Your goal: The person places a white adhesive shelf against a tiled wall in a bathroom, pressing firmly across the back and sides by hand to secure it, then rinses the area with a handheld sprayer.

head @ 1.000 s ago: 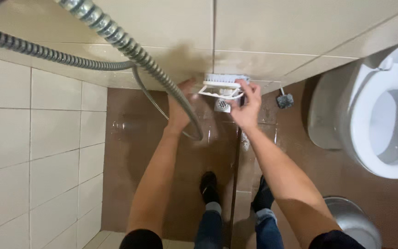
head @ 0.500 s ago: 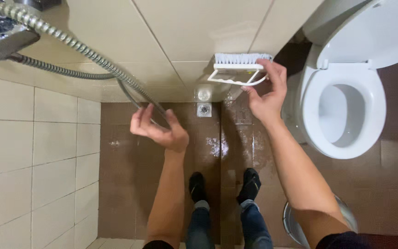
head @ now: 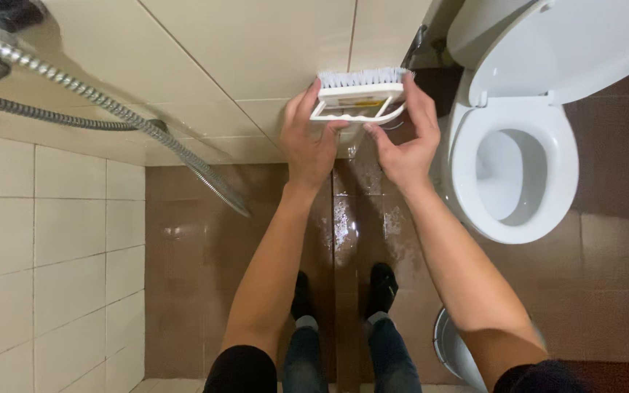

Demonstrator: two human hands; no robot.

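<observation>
White scrub brush (head: 358,93) held by left hand (head: 309,142) and right hand (head: 404,138), long axis left-right, bristles against tiled wall (head: 256,44)

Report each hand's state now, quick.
Left hand: closed on the left end of the white plastic scrub brush.
Right hand: closed on the brush's right end.

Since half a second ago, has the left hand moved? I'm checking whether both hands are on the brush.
Yes. The left hand has gone from over the brown floor up to the white scrub brush against the beige wall tile, joining the right hand.
</observation>
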